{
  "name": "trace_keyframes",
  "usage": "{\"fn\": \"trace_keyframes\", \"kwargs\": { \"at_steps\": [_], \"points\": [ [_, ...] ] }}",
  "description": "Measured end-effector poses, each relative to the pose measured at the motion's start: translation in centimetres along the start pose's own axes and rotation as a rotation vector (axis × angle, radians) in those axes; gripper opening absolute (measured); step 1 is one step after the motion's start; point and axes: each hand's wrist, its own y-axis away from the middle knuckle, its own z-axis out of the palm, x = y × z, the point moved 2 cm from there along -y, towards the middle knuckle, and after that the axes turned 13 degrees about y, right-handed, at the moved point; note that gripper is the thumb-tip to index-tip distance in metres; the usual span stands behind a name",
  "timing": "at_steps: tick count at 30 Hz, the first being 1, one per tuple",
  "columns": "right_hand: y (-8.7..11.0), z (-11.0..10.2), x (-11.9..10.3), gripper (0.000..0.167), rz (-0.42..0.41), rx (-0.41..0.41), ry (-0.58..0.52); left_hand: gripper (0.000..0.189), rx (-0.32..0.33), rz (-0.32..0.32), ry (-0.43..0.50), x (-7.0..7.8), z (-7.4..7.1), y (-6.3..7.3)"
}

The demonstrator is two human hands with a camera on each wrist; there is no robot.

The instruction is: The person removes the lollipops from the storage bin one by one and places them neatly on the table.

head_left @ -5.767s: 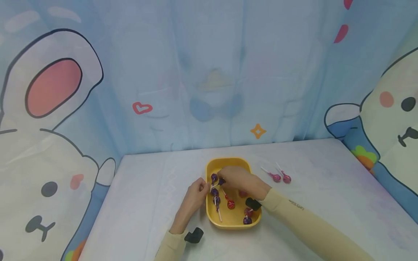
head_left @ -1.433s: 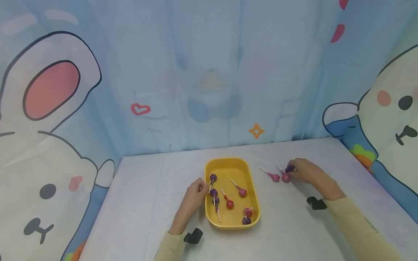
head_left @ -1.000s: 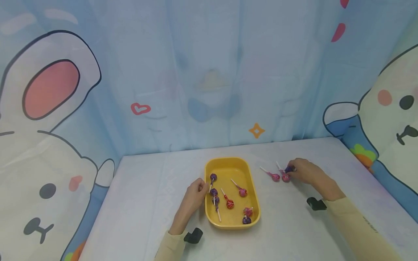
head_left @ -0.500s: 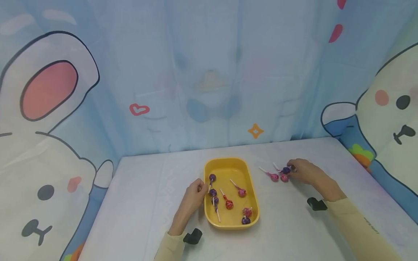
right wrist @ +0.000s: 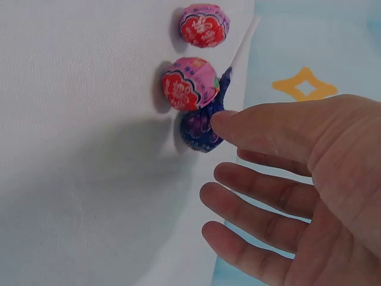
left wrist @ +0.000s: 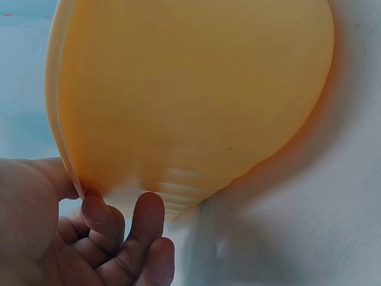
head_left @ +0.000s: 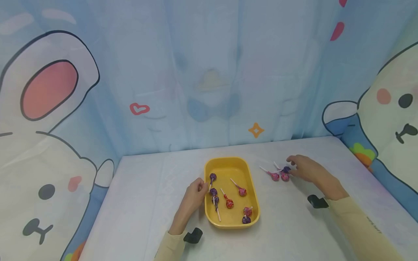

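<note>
My left hand pinches the left rim of a yellow tray; in the left wrist view, the thumb and a fingertip meet around that rim. To the right of the tray, my right hand hovers with its fingers spread and relaxed beside a purple-wrapped lollipop. The purple lollipop lies up against two pink-wrapped lollipops, the nearer one and one to its left. In the right wrist view, the thumb tip overlaps the purple lollipop; whether it touches cannot be told.
Inside the tray lie several lollipops: purple ones along the left side, a red one in the middle, a pink one to the right, and a pink and a purple one at the near right corner. A printed curtain hangs behind the white table.
The right hand has moved from inside the tray to the right with the purple lollipop, laid it by the two pink ones and loosened its fingers. The left hand has stayed on the rim.
</note>
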Motion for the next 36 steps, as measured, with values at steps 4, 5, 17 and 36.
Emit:
{"fn": "trace_keyframes", "kwargs": {
  "at_steps": [4,5,17,36],
  "points": [
    [0.1,-0.2,-0.5,0.051,-0.022,0.017,0.012,0.021,0.0,0.008,0.004,0.0,0.0,0.0],
    [0.2,-0.3,-0.6,0.052,-0.027,0.024,0.015,0.021,-0.001,0.009,0.005,0.0,0.0,0.0],
    [0.6,-1.7,-3.3,0.06,-0.018,0.048,0.003,0.02,0.0,-0.018,0.013,0.1,0.0,0.0],
    [-0.2,-3.6,-8.7,0.054,-0.085,0.105,0.084,0.022,-0.002,-0.016,-0.008,0.1,0.0,0.1]
  ]
}}
